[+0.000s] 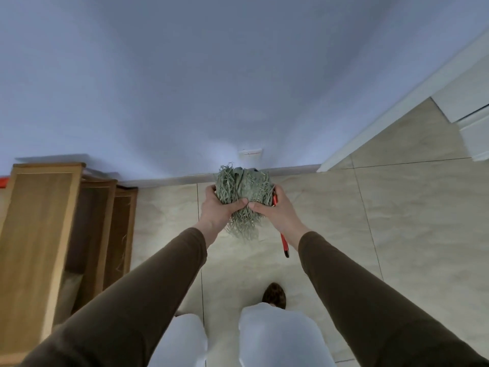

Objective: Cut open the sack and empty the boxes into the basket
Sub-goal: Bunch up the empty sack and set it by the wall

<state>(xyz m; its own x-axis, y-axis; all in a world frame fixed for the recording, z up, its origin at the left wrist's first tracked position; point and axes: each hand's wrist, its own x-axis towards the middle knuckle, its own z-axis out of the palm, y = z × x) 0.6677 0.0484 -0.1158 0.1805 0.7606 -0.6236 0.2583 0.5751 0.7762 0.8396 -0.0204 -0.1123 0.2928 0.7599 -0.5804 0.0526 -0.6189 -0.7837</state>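
A crumpled grey-green sack (243,190) with frayed woven strands is bunched up between both hands, held out in front of me above the floor. My left hand (218,209) grips its left side. My right hand (275,210) grips its right side and also holds a red-handled cutter (284,243), whose handle hangs down below the wrist. No boxes or basket appear in the head view.
Wooden stair-like steps (45,234) stand at the left against a pale blue wall (211,88). A wall socket (250,153) sits just above the skirting. Beige tiled floor (397,221) spreads to the right, toward a white door frame (397,107). My shoe (275,295) is below.
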